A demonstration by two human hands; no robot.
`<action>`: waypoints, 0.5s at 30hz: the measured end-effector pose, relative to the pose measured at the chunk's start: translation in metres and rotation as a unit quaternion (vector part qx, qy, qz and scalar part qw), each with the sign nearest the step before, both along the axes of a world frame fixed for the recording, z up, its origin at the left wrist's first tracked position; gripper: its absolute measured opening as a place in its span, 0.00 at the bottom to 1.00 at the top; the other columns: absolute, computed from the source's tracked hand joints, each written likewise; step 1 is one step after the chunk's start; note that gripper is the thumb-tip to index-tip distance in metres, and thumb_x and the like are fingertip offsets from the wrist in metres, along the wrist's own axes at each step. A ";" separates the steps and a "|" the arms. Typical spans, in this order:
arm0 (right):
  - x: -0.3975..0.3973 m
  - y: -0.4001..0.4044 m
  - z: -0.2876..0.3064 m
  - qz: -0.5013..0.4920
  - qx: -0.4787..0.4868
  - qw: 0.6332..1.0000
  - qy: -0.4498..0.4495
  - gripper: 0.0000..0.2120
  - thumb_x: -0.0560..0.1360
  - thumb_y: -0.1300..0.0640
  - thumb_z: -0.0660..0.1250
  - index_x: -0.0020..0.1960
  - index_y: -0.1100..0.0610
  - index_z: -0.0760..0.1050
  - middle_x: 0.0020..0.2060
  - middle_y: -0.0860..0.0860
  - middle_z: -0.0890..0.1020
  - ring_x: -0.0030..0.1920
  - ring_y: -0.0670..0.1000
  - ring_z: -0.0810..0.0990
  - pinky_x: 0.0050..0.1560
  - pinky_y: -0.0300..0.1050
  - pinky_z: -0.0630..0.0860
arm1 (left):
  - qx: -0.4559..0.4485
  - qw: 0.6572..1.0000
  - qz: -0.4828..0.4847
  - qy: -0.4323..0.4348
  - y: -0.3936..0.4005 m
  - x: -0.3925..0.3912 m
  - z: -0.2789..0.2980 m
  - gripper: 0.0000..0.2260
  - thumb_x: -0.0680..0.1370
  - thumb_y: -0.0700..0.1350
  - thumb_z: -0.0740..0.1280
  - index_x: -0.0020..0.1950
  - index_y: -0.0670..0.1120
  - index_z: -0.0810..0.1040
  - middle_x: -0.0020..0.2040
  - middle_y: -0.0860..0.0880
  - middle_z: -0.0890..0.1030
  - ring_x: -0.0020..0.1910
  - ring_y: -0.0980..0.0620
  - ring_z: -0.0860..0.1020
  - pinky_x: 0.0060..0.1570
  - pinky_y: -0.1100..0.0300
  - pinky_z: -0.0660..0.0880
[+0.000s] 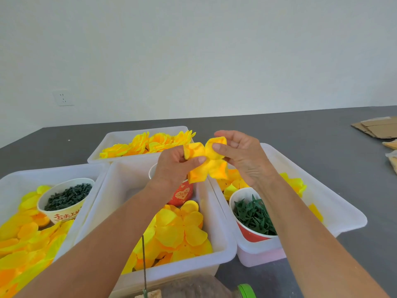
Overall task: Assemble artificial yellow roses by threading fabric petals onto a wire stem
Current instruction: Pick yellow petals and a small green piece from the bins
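Petal piece [206,162] held up above middle bin [223,237], btwn both hands. L hand [174,166] pinching one lobe, R hand [240,153] pinching another. Fabric light, floppy, prob creases easy; best gripped near centre hole. Wire stem [144,265] upright below, untouched.

Printed cups in the trays

The left paper cup [64,198] bears red characters "舌尖上"; the red cup's [181,195] heart label is unreadable.

Four tubs [219,244] on the table [300,130]; cardboard [374,126] far right.
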State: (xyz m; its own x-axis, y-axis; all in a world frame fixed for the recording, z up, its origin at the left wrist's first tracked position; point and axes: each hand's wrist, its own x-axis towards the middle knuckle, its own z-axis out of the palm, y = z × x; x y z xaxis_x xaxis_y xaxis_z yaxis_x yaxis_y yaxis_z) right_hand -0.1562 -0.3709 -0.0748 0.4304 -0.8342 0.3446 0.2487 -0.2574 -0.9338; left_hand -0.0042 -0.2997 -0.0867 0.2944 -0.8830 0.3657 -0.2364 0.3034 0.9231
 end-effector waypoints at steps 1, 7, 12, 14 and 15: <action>0.000 0.001 0.001 0.019 0.017 1.000 -0.007 0.12 0.66 0.61 0.72 0.49 0.57 0.79 0.38 0.51 0.84 0.39 0.49 0.82 0.46 0.46 0.78 | 0.003 0.999 -0.008 0.031 0.001 0.001 0.000 0.04 0.73 0.38 0.69 0.47 0.44 0.80 0.39 0.49 0.85 0.39 0.52 0.83 0.35 0.59 0.79; 0.017 0.013 -0.010 0.048 0.061 0.994 0.072 0.10 0.78 0.59 0.63 0.50 0.66 0.78 0.42 0.61 0.83 0.40 0.52 0.81 0.46 0.50 0.80 | 0.074 0.981 -0.063 0.166 0.003 0.015 -0.002 0.13 0.74 0.41 0.66 0.58 0.42 0.78 0.51 0.45 0.83 0.49 0.49 0.82 0.47 0.54 0.79; 0.018 0.012 -0.009 0.080 0.170 0.982 0.004 0.07 0.77 0.58 0.63 0.45 0.57 0.79 0.37 0.50 0.85 0.38 0.47 0.83 0.37 0.42 0.79 | 0.076 0.954 -0.150 0.248 0.005 0.013 -0.001 0.15 0.73 0.44 0.64 0.59 0.41 0.77 0.53 0.44 0.83 0.51 0.48 0.81 0.46 0.56 0.80; 0.019 0.012 -0.014 0.000 0.094 0.995 0.041 0.06 0.76 0.57 0.65 0.42 0.57 0.79 0.36 0.51 0.84 0.36 0.47 0.82 0.37 0.41 0.79 | 0.100 0.977 -0.078 0.170 0.004 0.013 -0.003 0.14 0.76 0.44 0.64 0.59 0.40 0.78 0.55 0.42 0.82 0.53 0.44 0.80 0.51 0.51 0.78; 0.020 0.014 -0.016 -0.030 0.062 0.997 0.045 0.07 0.76 0.58 0.66 0.41 0.58 0.79 0.34 0.51 0.83 0.33 0.46 0.81 0.35 0.40 0.78 | 0.104 0.984 -0.052 0.134 0.004 0.013 -0.004 0.13 0.77 0.43 0.64 0.58 0.40 0.78 0.54 0.41 0.82 0.53 0.43 0.80 0.53 0.49 0.77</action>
